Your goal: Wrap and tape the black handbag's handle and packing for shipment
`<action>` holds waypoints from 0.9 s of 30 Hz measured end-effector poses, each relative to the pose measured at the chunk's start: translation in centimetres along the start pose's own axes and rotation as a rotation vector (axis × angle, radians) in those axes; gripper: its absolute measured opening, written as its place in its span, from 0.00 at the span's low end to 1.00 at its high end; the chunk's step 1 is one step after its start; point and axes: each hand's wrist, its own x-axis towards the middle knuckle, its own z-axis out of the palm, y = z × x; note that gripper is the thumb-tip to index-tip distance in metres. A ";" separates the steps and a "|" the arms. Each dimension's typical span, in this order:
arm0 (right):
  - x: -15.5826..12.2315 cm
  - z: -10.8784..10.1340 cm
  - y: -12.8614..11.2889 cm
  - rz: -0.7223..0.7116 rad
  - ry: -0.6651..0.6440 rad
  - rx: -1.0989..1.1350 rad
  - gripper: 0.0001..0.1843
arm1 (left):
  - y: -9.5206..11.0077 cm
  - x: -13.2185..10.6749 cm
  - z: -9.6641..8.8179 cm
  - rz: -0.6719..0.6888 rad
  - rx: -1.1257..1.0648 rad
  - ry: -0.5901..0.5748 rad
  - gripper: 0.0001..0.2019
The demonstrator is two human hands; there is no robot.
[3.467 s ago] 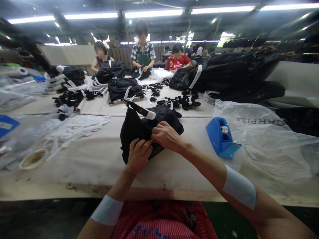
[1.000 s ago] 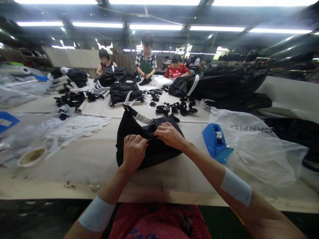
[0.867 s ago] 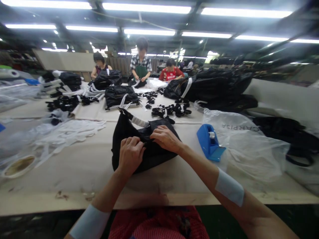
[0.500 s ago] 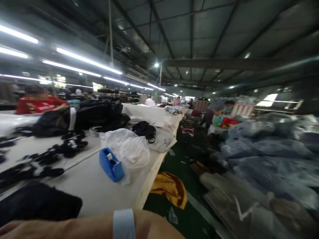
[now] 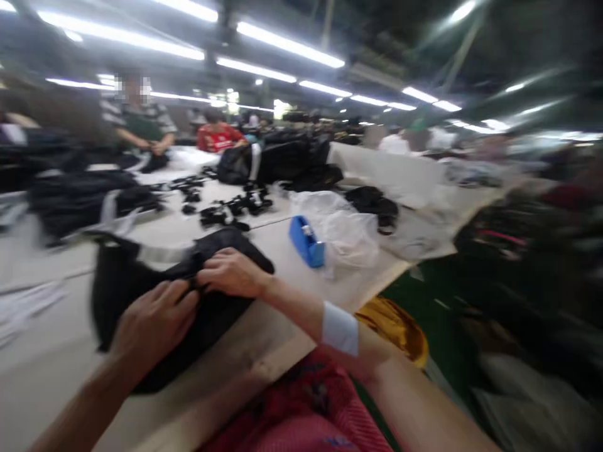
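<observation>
A black fabric bag (image 5: pixel 117 282) lies on the pale table at its near edge, with a whitish piece showing at its top. My left hand (image 5: pixel 157 317) rests on the bag, fingers curled onto a dark part near its middle. From the right, my right hand (image 5: pixel 230 271) meets it there, its fingers closed on the same black part. Motion blur hides the exact piece between the fingertips. A pale band (image 5: pixel 340 329) circles my right forearm. To the right of the bag stands a blue tape dispenser (image 5: pixel 306 242), beside a crumpled clear plastic bag (image 5: pixel 351 235).
Small black pieces (image 5: pixel 238 207) lie in rows across the table (image 5: pixel 273 314). Black bags (image 5: pixel 287 160) are piled farther back. Co-workers (image 5: pixel 141 119) stand across the table. Yellow cloth (image 5: pixel 400 329) hangs or lies beyond the right edge, above the green floor (image 5: pixel 424 285).
The view has swung left and down. Both my hands now show on the black bag; before, only a banded forearm crossed the bottom, beside the dark bag.
</observation>
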 end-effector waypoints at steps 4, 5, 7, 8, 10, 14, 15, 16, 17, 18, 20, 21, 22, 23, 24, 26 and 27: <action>1.3 3.6 -0.2 -0.038 0.141 0.138 0.05 | -1.2 -4.8 -3.2 0.002 0.444 -0.179 0.08; 1.2 4.1 0.1 -0.056 0.170 0.157 0.04 | -1.3 -5.0 -3.3 0.025 0.497 -0.201 0.08; 1.0 4.6 0.4 -0.079 0.213 0.175 0.04 | -1.5 -5.3 -3.1 0.035 0.528 -0.200 0.09; 0.9 4.7 0.4 -0.083 0.225 0.176 0.05 | -1.6 -5.5 -3.1 0.031 0.524 -0.199 0.09; 0.8 4.7 0.2 -0.086 0.239 0.181 0.05 | -2.0 -6.1 -3.2 0.022 0.499 -0.198 0.11; 1.0 4.8 0.0 -0.088 0.251 0.223 0.05 | -2.8 -7.9 -3.7 -0.004 0.378 -0.155 0.13; 1.0 4.9 0.0 -0.086 0.254 0.234 0.05 | -2.9 -8.3 -3.8 -0.016 0.331 -0.121 0.13; 0.9 4.9 0.1 -0.082 0.257 0.244 0.05 | -3.0 -8.7 -3.9 -0.036 0.279 -0.071 0.12; 0.8 5.0 0.1 -0.078 0.262 0.255 0.06 | -3.0 -9.0 -4.0 -0.063 0.228 -0.008 0.11; 0.7 5.2 0.2 -0.075 0.270 0.264 0.06 | -2.9 -9.2 -4.0 -0.094 0.186 0.064 0.11; 0.5 5.4 0.2 -0.070 0.292 0.280 0.07 | -2.5 -9.4 -3.8 -0.145 0.151 0.193 0.10; 0.4 5.6 0.2 -0.071 0.304 0.286 0.07 | -2.1 -9.3 -3.6 -0.153 0.160 0.229 0.10; 0.4 5.7 0.1 -0.071 0.317 0.294 0.07 | -1.8 -9.0 -3.4 -0.145 0.179 0.240 0.10; 0.3 5.7 0.1 -0.069 0.332 0.303 0.07 | -1.4 -8.7 -3.1 -0.129 0.204 0.232 0.10; 0.2 5.8 0.0 -0.064 0.347 0.314 0.07 | -1.2 -8.4 -2.8 -0.120 0.231 0.223 0.11; -0.1 5.7 -0.1 -0.056 0.377 0.340 0.07 | -1.2 -7.8 -2.3 -0.180 0.293 0.250 0.14; -0.2 5.7 -0.2 -0.053 0.394 0.351 0.06 | -1.4 -7.6 -2.1 -0.263 0.320 0.298 0.18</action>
